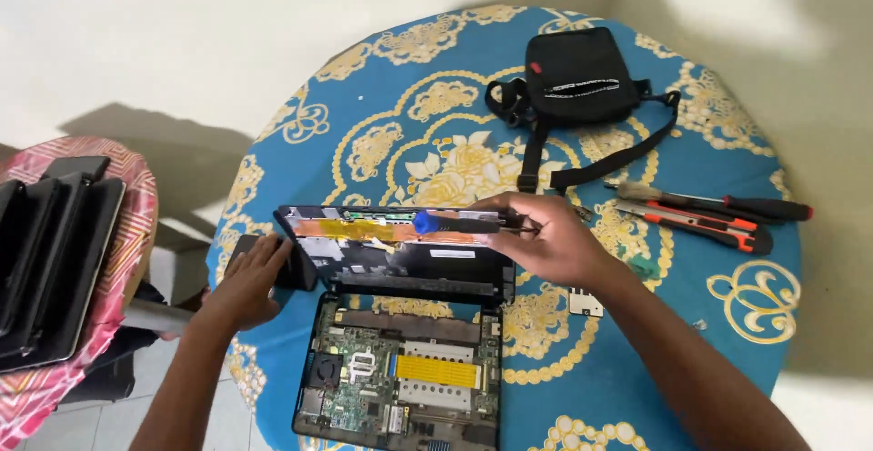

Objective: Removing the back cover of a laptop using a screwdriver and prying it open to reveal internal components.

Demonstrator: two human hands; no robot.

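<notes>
On the blue floral tablecloth (727, 233), my left hand (247, 278) clamped the opened black laptop's lid (400, 249) upright to steady it; my right hand (546, 237) pinched a blue-handled screwdriver (455, 223) against its top edge.

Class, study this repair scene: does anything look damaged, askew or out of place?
The laptop lies opened up, its green circuit board bare. Its removed cover panel stands tilted above it, steadied by the left hand while the right hand holds a blue-tipped screwdriver across it. Nothing looks spilled.
</notes>
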